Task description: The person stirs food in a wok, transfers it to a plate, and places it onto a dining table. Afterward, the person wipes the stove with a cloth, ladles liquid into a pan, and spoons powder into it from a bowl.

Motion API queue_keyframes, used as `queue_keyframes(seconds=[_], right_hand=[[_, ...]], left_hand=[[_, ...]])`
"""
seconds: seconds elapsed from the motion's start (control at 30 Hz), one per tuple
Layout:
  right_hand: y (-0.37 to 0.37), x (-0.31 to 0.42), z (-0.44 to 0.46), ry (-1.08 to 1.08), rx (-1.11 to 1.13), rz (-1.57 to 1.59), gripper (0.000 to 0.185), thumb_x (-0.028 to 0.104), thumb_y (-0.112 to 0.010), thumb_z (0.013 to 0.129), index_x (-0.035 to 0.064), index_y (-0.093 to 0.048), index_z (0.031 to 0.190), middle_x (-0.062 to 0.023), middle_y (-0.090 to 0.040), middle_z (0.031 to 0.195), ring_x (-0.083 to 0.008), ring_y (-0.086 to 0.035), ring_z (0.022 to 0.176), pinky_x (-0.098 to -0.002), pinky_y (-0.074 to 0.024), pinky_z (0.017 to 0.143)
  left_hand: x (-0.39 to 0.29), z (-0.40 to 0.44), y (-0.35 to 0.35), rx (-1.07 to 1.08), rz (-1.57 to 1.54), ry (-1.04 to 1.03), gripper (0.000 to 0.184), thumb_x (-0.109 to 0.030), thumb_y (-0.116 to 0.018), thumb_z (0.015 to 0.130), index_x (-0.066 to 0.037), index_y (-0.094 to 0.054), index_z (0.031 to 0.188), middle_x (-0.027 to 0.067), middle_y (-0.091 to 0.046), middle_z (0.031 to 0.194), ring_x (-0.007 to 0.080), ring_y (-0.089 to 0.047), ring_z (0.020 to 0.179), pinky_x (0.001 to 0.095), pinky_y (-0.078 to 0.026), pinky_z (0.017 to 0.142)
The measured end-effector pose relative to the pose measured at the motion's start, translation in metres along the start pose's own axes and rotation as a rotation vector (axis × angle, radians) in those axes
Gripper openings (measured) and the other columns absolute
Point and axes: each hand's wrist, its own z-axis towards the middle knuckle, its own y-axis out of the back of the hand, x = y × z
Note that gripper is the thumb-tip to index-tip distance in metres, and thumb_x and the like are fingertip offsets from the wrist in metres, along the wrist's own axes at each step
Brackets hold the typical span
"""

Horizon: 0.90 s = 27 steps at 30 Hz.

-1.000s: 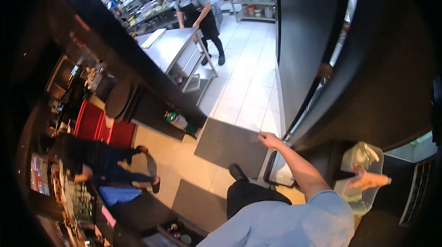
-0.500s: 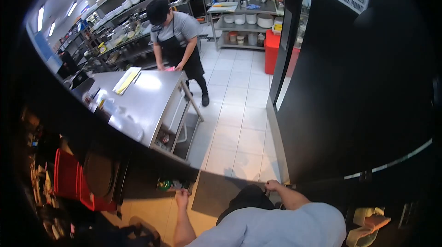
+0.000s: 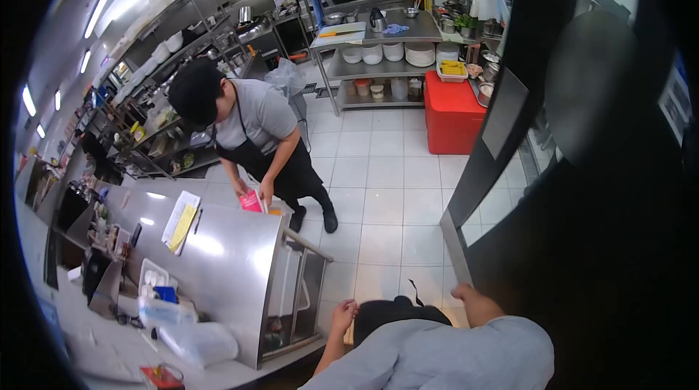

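Observation:
My left hand (image 3: 346,311) is raised beside the lower end of the steel table, its fingers curled in and nothing visible in them. Low beside the black door (image 3: 510,124) is my right hand (image 3: 467,294); its fingers are too small and dark to read, and whether it touches the door is unclear. Across the steel table (image 3: 240,259), a co-worker in a dark cap and apron (image 3: 251,128) looks down, both hands on a pink packet (image 3: 252,201).
A notepad (image 3: 180,223) and a pen (image 3: 198,221) lie on the table, near plastic bags (image 3: 196,343). Farther back are steel shelves (image 3: 378,70) with bowls and a red cooler (image 3: 455,117) with a yellow-filled tray on top. White tiles (image 3: 368,204) cover the floor.
My view has moved forward through the doorway, so table and co-worker appear larger. My left hand came into view and rose; my right hand stays low by the door. The red cooler now shows fully.

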Motion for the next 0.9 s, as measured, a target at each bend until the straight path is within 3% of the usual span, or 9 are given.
queue_keyframes(seconds=[0.03, 0.17, 0.27, 0.37, 0.43, 0.57, 0.77, 0.83, 0.9], right_hand=[[0.031, 0.021, 0.039, 0.144, -0.249, -0.077, 0.050, 0.045, -0.051, 0.093, 0.0045, -0.069, 0.115, -0.0223, -0.064, 0.122, -0.0389, -0.060, 0.115, -0.0451, -0.0478, 0.097], [0.207, 0.156, 0.121, 0.409, -0.559, 0.163, 0.044, 0.042, -0.051, 0.093, 0.0062, -0.070, 0.109, -0.0216, -0.068, 0.113, -0.0399, -0.063, 0.107, -0.0448, -0.0499, 0.094], [0.310, 0.253, 0.138, 0.500, -0.588, 0.289, 0.037, 0.040, -0.054, 0.093, 0.0114, -0.071, 0.110, -0.0207, -0.071, 0.104, -0.0386, -0.067, 0.100, -0.0427, -0.0536, 0.087], [0.361, 0.309, 0.189, 0.442, -0.480, 0.179, 0.042, 0.045, -0.052, 0.095, 0.0110, -0.070, 0.111, -0.0207, -0.071, 0.106, -0.0389, -0.066, 0.101, -0.0428, -0.0531, 0.089], [0.392, 0.328, 0.223, 0.432, -0.313, -0.159, 0.049, 0.049, -0.048, 0.096, 0.0077, -0.069, 0.113, -0.0221, -0.069, 0.111, -0.0405, -0.065, 0.105, -0.0437, -0.0515, 0.092], [0.477, 0.366, 0.221, 0.402, -0.436, 0.184, 0.052, 0.049, -0.047, 0.096, 0.0050, -0.067, 0.115, -0.0233, -0.068, 0.113, -0.0425, -0.063, 0.108, -0.0450, -0.0503, 0.094], [0.585, 0.317, 0.323, 0.220, -0.419, 0.249, 0.055, 0.052, -0.046, 0.098, 0.0033, -0.069, 0.110, -0.0195, -0.072, 0.099, -0.0268, -0.070, 0.090, -0.0407, -0.0540, 0.076], [0.614, 0.273, 0.393, 0.198, -0.341, 0.222, 0.054, 0.053, -0.047, 0.098, 0.0049, -0.067, 0.113, -0.0123, -0.072, 0.095, -0.0193, -0.068, 0.079, -0.0382, -0.0539, 0.066], [0.689, 0.300, 0.364, -0.033, -0.163, 0.479, 0.054, 0.054, -0.048, 0.098, 0.0075, -0.063, 0.121, -0.0069, -0.072, 0.094, -0.0194, -0.067, 0.072, -0.0376, -0.0535, 0.061]], left_hand=[[-0.028, 0.023, -0.015, 0.071, -0.004, -0.057, 0.029, -0.022, -0.060, 0.098, -0.002, -0.062, 0.120, 0.0077, -0.071, 0.095, 0.0117, -0.063, 0.076, 0.0243, -0.049, 0.064], [-0.182, 0.129, -0.036, 0.087, -0.090, -0.200, 0.030, -0.024, -0.062, 0.098, -0.001, -0.064, 0.117, 0.0078, -0.071, 0.088, 0.0136, -0.066, 0.075, 0.0247, -0.051, 0.067], [-0.297, 0.252, -0.052, -0.004, -0.151, -0.305, 0.028, -0.027, -0.061, 0.097, 0.000, -0.070, 0.097, 0.0091, -0.070, 0.077, 0.0154, -0.066, 0.067, 0.0266, -0.052, 0.066], [-0.432, 0.374, -0.086, -0.097, -0.006, -0.479, 0.054, -0.040, -0.057, 0.098, 0.002, -0.067, 0.064, 0.0084, -0.065, 0.060, 0.0164, -0.062, 0.060, 0.0330, -0.048, 0.060], [-0.519, 0.443, -0.111, 0.047, -0.127, -0.454, 0.049, -0.040, -0.058, 0.098, 0.002, -0.067, 0.075, 0.0089, -0.067, 0.065, 0.0145, -0.060, 0.057, 0.0336, -0.049, 0.060], [-0.655, 0.596, -0.161, 0.039, -0.221, -0.436, 0.047, -0.045, -0.059, 0.094, 0.000, -0.068, 0.086, 0.0121, -0.069, 0.076, 0.0169, -0.065, 0.059, 0.0346, -0.052, 0.064], [-0.686, 0.807, -0.195, 0.119, 0.659, -0.393, 0.046, -0.046, -0.059, 0.091, -0.002, -0.070, 0.095, 0.0198, -0.072, 0.093, 0.0354, -0.069, 0.090, 0.0443, -0.054, 0.083], [-0.688, 0.865, -0.188, 0.259, 0.677, -0.306, 0.046, -0.048, -0.061, 0.089, -0.004, -0.070, 0.096, 0.0108, -0.073, 0.076, 0.0268, -0.071, 0.077, 0.0386, -0.055, 0.077], [-0.669, 0.905, -0.163, 0.171, 0.619, -0.343, 0.047, -0.048, -0.061, 0.089, -0.004, -0.070, 0.100, 0.0139, -0.073, 0.085, 0.0312, -0.071, 0.085, 0.0415, -0.054, 0.080]])
